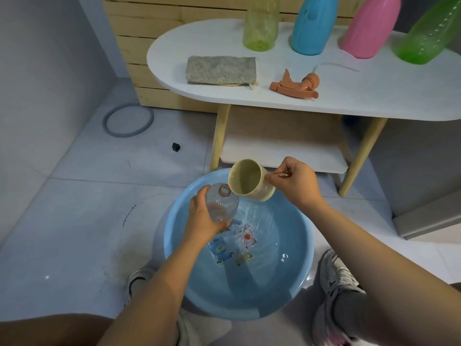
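Observation:
A blue basin [303, 265] of water sits on the floor between my feet. Over its far left side my left hand [203, 217] grips a clear ribbed bottle [222, 204] with an orange neck, its open mouth tilted up and to the right. My right hand [295, 182] holds a cream cup [249, 179] by its handle. The cup is tipped to the left, its rim right beside the bottle's mouth. I cannot tell whether water is running from the cup.
A white oval table [274, 96] on wooden legs stands behind the basin. On it lie a grey sponge cloth [220, 69], an orange spray head [295, 86] and yellow-green, blue, pink and green bottles. A grey ring [127, 119] lies on the floor.

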`<state>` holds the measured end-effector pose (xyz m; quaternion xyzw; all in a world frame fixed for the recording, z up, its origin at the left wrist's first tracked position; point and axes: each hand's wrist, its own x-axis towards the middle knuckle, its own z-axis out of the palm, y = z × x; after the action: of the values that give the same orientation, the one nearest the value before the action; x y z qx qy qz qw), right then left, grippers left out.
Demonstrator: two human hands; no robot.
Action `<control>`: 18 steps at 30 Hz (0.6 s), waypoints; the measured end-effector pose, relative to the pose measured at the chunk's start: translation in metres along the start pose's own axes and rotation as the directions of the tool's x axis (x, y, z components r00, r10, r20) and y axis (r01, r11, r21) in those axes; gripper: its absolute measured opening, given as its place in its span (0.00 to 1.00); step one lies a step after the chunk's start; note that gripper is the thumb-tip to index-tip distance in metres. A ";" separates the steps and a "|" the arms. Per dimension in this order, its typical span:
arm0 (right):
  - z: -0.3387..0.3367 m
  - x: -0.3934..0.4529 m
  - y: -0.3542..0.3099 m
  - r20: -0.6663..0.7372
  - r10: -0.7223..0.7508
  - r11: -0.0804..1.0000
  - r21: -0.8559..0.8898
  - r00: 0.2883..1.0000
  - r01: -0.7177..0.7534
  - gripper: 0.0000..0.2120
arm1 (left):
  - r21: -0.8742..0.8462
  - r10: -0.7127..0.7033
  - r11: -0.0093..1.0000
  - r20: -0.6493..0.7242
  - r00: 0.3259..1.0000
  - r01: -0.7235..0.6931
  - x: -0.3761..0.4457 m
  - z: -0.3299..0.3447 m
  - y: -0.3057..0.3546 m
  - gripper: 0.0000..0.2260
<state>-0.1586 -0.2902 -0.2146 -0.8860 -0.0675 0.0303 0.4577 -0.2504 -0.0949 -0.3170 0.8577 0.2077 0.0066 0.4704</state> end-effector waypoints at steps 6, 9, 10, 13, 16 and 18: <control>-0.002 -0.001 -0.003 -0.018 -0.062 0.995 -0.078 0.998 0.061 0.11 | -0.011 0.011 1.000 0.020 1.000 -0.010 -0.001 0.003 0.002 0.48; -0.003 -0.002 -0.004 -0.020 -0.085 0.993 -0.087 0.996 0.083 0.11 | -0.009 0.019 1.000 0.024 1.000 -0.019 -0.001 0.004 0.002 0.48; -0.003 -0.002 -0.004 -0.019 -0.091 0.992 -0.094 0.996 0.089 0.11 | -0.011 0.024 1.000 0.028 0.999 -0.024 -0.001 0.004 0.002 0.48; -0.004 -0.002 -0.006 -0.027 -0.108 0.990 -0.094 0.994 0.105 0.10 | -0.012 0.026 1.000 0.039 0.999 -0.025 -0.001 0.005 0.003 0.48; -0.004 -0.003 -0.009 -0.028 -0.126 0.987 -0.099 0.992 0.123 0.11 | -0.014 0.013 1.000 0.040 0.999 -0.012 0.000 0.006 0.003 0.48; -0.004 -0.003 -0.010 -0.027 -0.136 0.985 -0.106 0.990 0.133 0.11 | -0.024 -0.005 1.000 0.046 0.999 0.006 0.000 0.007 0.004 0.48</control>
<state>-0.1616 -0.2884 -0.2040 -0.9024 -0.1209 -0.0191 0.4130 -0.2481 -0.1024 -0.3176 0.8512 0.1989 -0.0116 0.4855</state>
